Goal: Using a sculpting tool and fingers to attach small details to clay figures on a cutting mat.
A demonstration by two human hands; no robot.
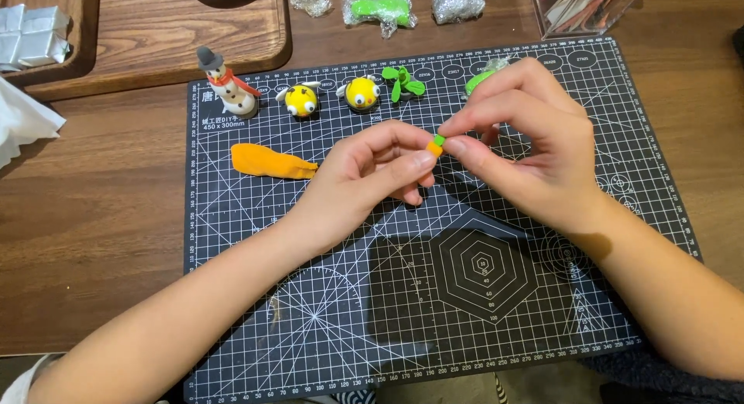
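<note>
Both hands meet above the black cutting mat [325,326]. My left hand [364,175] pinches a small orange clay piece [433,147] between thumb and forefinger. My right hand [527,140] pinches a tiny green clay bit [439,140] onto the orange piece's top end. A larger lump of orange clay [271,161] lies on the mat to the left of my left hand.
Along the mat's far edge stand a clay snowman [229,85], two yellow clay bees [301,100] [362,93], a green clay leaf shape [403,82] and a green lump [479,80]. Wrapped clay packets [381,7], a clear box [577,7] and a wooden tray [155,32] sit beyond.
</note>
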